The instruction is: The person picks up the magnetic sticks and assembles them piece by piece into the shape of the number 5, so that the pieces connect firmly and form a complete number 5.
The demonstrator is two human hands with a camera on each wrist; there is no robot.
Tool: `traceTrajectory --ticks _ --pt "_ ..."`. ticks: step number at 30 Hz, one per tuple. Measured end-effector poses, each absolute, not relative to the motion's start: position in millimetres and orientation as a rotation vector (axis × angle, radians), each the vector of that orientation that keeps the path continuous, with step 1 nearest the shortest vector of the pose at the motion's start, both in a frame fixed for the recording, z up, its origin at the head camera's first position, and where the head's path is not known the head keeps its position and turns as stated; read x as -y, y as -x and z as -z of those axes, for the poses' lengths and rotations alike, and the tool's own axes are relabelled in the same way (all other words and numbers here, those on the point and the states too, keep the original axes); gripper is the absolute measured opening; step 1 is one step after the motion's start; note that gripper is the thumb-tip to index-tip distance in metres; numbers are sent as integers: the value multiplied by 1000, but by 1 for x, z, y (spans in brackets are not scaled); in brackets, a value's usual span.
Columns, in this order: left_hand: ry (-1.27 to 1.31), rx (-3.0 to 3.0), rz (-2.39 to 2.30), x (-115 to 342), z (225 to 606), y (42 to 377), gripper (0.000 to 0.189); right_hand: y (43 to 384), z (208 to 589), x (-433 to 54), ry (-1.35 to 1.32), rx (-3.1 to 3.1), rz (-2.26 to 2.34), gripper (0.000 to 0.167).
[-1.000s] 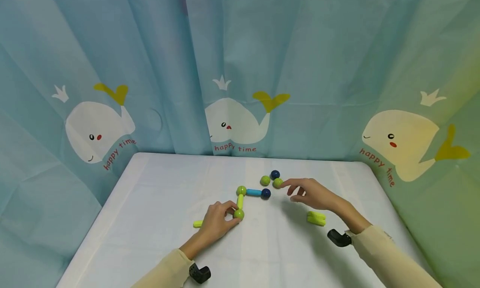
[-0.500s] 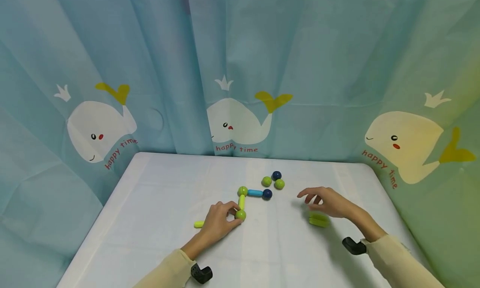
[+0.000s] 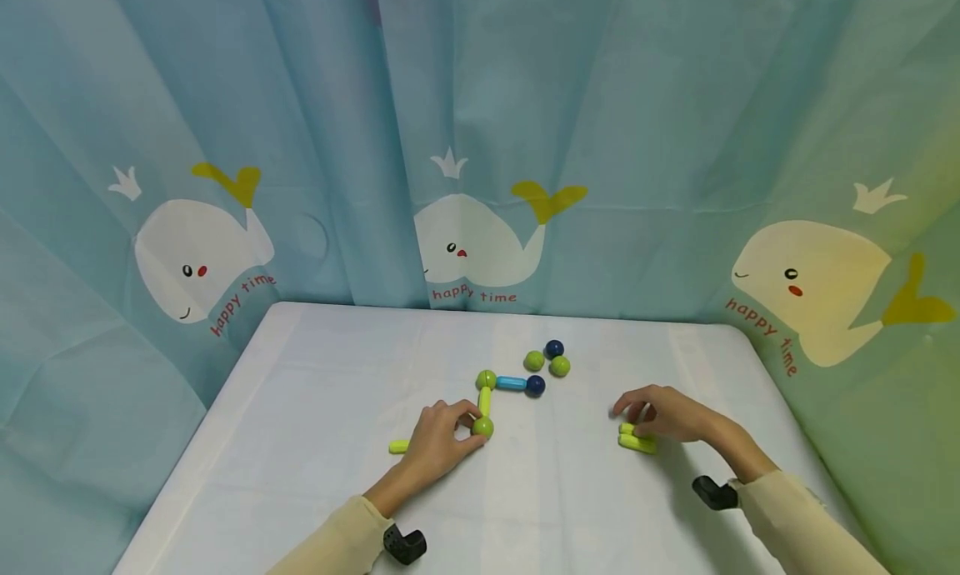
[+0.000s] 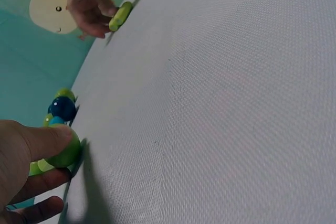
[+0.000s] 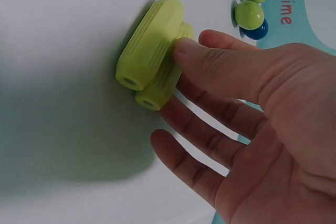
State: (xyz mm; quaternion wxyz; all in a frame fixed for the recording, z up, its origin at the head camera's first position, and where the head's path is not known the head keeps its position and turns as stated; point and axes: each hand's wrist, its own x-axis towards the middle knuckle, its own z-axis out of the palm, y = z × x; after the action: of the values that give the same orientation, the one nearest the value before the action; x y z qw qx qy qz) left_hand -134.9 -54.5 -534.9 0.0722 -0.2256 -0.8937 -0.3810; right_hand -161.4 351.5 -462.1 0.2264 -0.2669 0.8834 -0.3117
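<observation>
My left hand (image 3: 437, 439) pinches a green magnetic ball (image 3: 483, 427) between thumb and fingers. A lime rod (image 3: 484, 401) joins this ball to another green ball (image 3: 487, 380), which a blue rod (image 3: 512, 383) links to a dark blue ball (image 3: 536, 385). At the right, my right hand (image 3: 670, 413) reaches over two lime rods lying side by side. Its thumb touches the farther rod (image 5: 170, 80), with the loosely bent fingers beyond it. The nearer rod (image 5: 149, 45) lies against that one, outside the fingers.
Two loose green balls (image 3: 534, 360) and a dark blue ball (image 3: 554, 348) sit together toward the back of the white table (image 3: 337, 375). Another lime rod (image 3: 398, 447) lies partly behind my left hand. A blue-green curtain (image 3: 337, 142) with whale prints hangs behind the table.
My right hand has moved from beside the loose balls, right and toward me, down to the pair of lime rods. The left hand stays on its green ball.
</observation>
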Motion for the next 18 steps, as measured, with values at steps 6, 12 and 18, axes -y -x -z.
traceTrajectory --ticks 6,12,18 --pt "679 2681 1153 55 535 135 25 160 464 -354 726 -2439 838 25" --pt "679 2683 1148 54 535 135 25 157 463 -354 740 -2469 821 20" --pt "674 2688 1133 54 535 134 26 156 463 -353 713 -2474 818 17"
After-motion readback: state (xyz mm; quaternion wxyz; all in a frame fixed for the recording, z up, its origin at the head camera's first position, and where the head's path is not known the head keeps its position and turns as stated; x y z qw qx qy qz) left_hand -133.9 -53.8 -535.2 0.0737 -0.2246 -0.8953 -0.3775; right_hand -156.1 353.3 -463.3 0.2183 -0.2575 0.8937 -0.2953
